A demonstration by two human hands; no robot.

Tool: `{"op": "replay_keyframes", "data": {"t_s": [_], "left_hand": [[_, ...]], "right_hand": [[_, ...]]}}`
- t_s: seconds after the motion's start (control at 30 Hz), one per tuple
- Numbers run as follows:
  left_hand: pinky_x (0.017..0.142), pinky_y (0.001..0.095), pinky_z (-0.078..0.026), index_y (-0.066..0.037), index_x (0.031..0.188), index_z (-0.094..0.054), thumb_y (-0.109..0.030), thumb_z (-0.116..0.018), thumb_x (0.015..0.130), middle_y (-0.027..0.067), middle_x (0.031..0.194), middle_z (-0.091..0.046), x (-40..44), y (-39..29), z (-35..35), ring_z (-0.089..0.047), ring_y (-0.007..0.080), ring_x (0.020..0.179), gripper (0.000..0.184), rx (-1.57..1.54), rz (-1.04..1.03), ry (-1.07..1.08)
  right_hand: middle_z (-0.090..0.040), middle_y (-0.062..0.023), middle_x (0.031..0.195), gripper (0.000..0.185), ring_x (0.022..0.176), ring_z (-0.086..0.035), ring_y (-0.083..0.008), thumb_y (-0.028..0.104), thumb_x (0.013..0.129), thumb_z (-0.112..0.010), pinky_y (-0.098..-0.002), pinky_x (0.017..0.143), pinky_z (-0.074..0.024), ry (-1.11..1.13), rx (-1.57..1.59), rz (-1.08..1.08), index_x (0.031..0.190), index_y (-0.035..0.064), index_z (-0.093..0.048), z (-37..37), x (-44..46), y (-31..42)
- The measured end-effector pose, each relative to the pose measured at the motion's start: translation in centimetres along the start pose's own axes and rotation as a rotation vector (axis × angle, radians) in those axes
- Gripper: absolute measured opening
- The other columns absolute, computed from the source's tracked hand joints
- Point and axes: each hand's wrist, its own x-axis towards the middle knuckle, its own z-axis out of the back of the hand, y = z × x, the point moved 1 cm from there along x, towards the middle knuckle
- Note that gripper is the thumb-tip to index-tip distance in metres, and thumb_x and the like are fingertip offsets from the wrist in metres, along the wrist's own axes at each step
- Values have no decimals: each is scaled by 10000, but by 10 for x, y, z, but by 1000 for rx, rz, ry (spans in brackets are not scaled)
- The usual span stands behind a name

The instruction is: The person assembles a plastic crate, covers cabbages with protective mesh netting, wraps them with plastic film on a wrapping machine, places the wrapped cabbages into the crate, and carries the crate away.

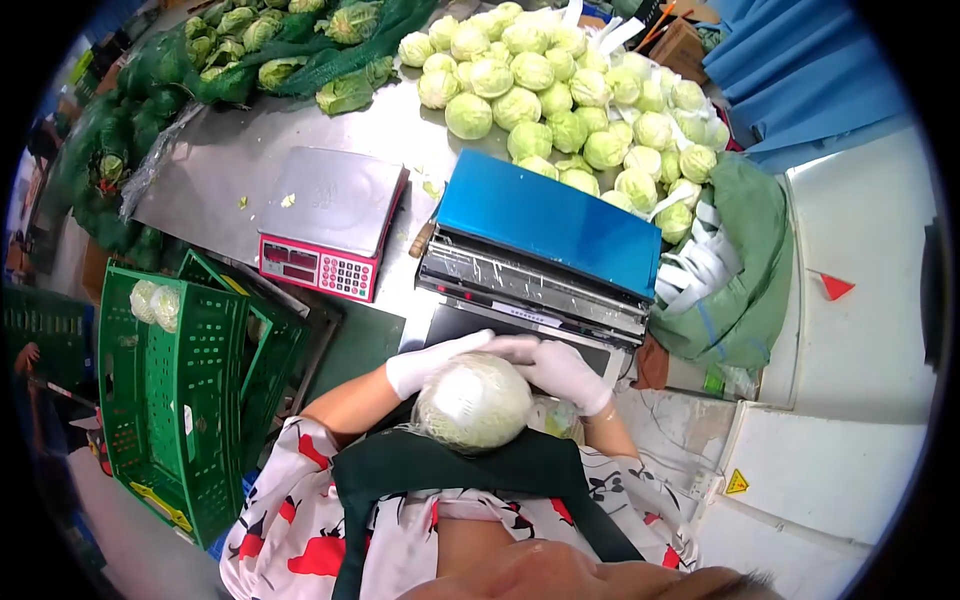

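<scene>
A round, pale cabbage (490,405) with a glossy surface, seemingly covered in clear film, is held close to my apron. My left hand (437,362), in a white glove, curves over its far left side. On the far right side lies my right hand (566,374), also gloved, its fingers meeting those of the left. Parts of the fingers are hidden or overlap. Just beyond both hands is a film wrapping machine (540,290) with a blue cover (550,222) and a dark front plate.
A red digital scale (335,215) stands left of the machine. Many cabbages (530,70) are heaped behind it, with more in green netting (345,50). Green crates (150,380) are at left, one holding wrapped cabbages (155,304). A green sack (755,270) with white strips (700,265) stands right.
</scene>
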Motion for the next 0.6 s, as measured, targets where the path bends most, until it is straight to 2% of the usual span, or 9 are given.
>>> {"op": "replay_keyframes", "data": {"t_s": [0.07,0.13,0.2,0.27,0.33,0.43,0.47,0.5,0.6], "left_hand": [[1180,424,-270,35,1489,-322,-546,-399,996,182,1522,-386,-33,4,6,-412,291,1387,766,-408,33,85],[1135,448,-357,27,1463,-370,-574,-392,979,203,1466,-454,-60,5,13,-476,306,1335,772,-532,-49,-34],[1069,492,-434,-15,1430,-437,-631,-362,954,201,1408,-517,-117,28,71,-539,330,1265,781,-28,-257,-625],[1054,503,-445,-40,1418,-460,-606,-333,968,188,1395,-530,-167,-21,66,-552,338,1240,734,-234,-543,-665],[1074,489,-429,-38,1420,-459,-554,-330,985,184,1396,-527,-229,-85,46,-542,341,1249,686,-193,-815,-887],[1104,469,-404,-35,1422,-457,-476,-326,1012,180,1399,-523,-323,-158,15,-526,345,1261,616,-141,-1103,-1292],[1114,462,-396,-34,1423,-456,-450,-325,1020,178,1399,-521,-341,-173,-2,-521,347,1266,593,-146,-1152,-1463],[1079,480,-430,-31,1429,-446,-416,-359,1017,192,1388,-524,-428,-171,44,-555,354,1218,570,-32,-1161,-1321],[1072,462,-423,-31,1427,-453,-372,-423,1004,199,1379,-533,-524,-166,77,-552,351,1222,544,310,-907,-1989]], "right_hand": [[-718,-167,929,356,909,-695,-317,389,881,-661,-381,794,-537,-192,50,-23,1080,95,-689,1,-5,-24],[-721,-163,915,332,884,-700,-311,367,886,-669,-379,778,-543,-562,185,-194,1065,88,-688,20,-8,-26],[-728,-146,914,272,868,-714,-238,278,910,-674,-330,795,-539,-730,261,-137,1051,45,-685,29,1,-59],[-732,-106,920,263,860,-697,-167,238,923,-666,-292,806,-528,-726,458,-43,1070,21,-686,44,10,-81],[-725,-71,917,242,854,-668,-110,188,954,-633,-255,814,-518,-719,675,-6,1062,-24,-681,62,9,-78],[-720,-73,927,254,856,-660,-103,194,961,-634,-253,809,-514,-843,695,37,1052,-39,-677,80,13,-111],[-718,-71,934,262,858,-657,-102,199,961,-637,-253,805,-514,-883,740,47,1052,-43,-677,86,14,-126],[-714,-68,935,261,856,-652,-98,203,962,-637,-243,782,-509,-976,823,4,1046,-40,-679,92,14,-138],[-710,-67,990,236,864,-656,-117,193,978,-607,-250,797,-517,-1207,837,-64,1108,11,-684,117,17,-207]]}}
